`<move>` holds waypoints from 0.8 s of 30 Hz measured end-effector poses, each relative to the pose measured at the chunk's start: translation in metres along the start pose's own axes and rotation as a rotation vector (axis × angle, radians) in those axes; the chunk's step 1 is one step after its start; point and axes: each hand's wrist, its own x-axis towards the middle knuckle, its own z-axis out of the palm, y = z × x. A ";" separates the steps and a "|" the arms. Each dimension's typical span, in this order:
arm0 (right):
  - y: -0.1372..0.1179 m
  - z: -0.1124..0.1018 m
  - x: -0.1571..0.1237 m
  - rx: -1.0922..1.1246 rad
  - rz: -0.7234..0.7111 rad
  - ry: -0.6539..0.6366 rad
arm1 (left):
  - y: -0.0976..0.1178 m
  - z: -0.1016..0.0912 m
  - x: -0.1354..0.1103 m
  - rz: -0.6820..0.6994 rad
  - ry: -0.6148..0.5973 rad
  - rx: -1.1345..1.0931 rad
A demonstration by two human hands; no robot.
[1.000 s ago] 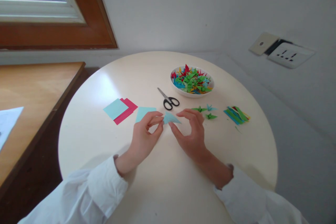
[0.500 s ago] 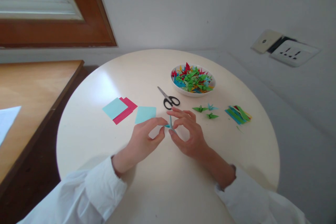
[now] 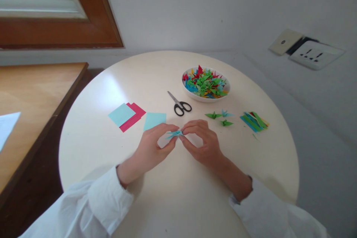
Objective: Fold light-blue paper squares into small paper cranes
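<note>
A small light-blue folded paper piece [image 3: 174, 134] is pinched between my two hands over the middle of the table. My left hand [image 3: 152, 145] grips it with thumb and forefinger, and pointed ends stick out to the left inside that grip. At its right end, the thumb and fingers of my right hand [image 3: 203, 143] close on it; the fingertips cover part of the folds. Just behind my left hand lies a light-blue paper square [image 3: 155, 119]. Scissors [image 3: 180, 107] with black handles rest beyond my hands, blades pointing away to the left.
On the round white table [image 3: 134, 74] stands a white bowl [image 3: 206, 100] full of colourful paper cranes. Several loose cranes [image 3: 214, 115] lie before it, with paper strips [image 3: 254, 121] to their right. Light-blue [image 3: 121, 114] and red sheets [image 3: 134, 121] overlap at left.
The folded paper has turned from standing upright by my right fingers to lying sideways, points leftward. My right fingers, raised and spread before, have come down and closed together around its end.
</note>
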 end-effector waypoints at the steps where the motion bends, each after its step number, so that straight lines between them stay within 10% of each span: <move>1: 0.000 0.000 0.000 0.016 -0.008 0.004 | 0.000 0.000 0.001 -0.019 -0.023 -0.034; 24: -0.004 0.007 -0.009 0.339 0.324 -0.026 | 0.008 0.001 0.011 -0.409 -0.096 -0.558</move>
